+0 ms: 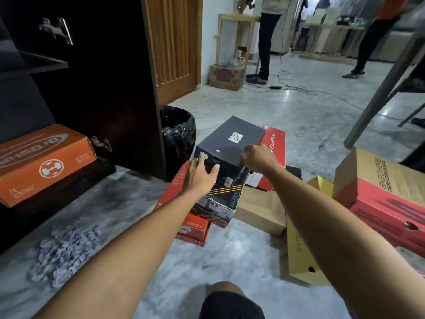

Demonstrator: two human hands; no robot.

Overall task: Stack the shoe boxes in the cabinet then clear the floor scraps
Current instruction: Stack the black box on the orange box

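A: Nearest?
B: Bent knee [226, 288] in dark shorts at bottom centre. Pale marbled floor [230, 261] beneath. Heap of small grey-white paper scraps [62, 252] lying on it at lower left, just before the cabinet base.

A: Hands?
B: Both reaching forward, apart, one at each side of the black shoe box [230, 143]. Left hand [202, 173] laid against its near end, fingers spread and fairly straight, thumb out to the right. Right hand [257, 156] at its near right edge, fingers curled down over the lid corner. Firm grip or mere contact: cannot tell.

A: Position of that box?
B: Topmost on a loose pile on the floor, tilted, out of the cabinet. Under it, a dark box with yellow stripes [227, 194], a long red box [174, 187] leaning at left, a red-orange box [195, 229] lowest. Red Skechers box [273, 143] behind at right.

A: To the right?
B: Plain brown carton [259, 208], yellow box [301, 254] with flap open, large red-and-tan Skechers Performance box [379, 196].

A: Cabinet?
B: Dark cabinet [119, 88] at left, door open, hinges showing. Orange shoe box [43, 162] lying on its lowest shelf, corner overhanging the edge.

A: Farther off?
B: Black-lined waste bin [178, 132] just beside the cabinet side. Beyond, wooden door, printed carton, cables on the floor, two standing persons, wooden frames.
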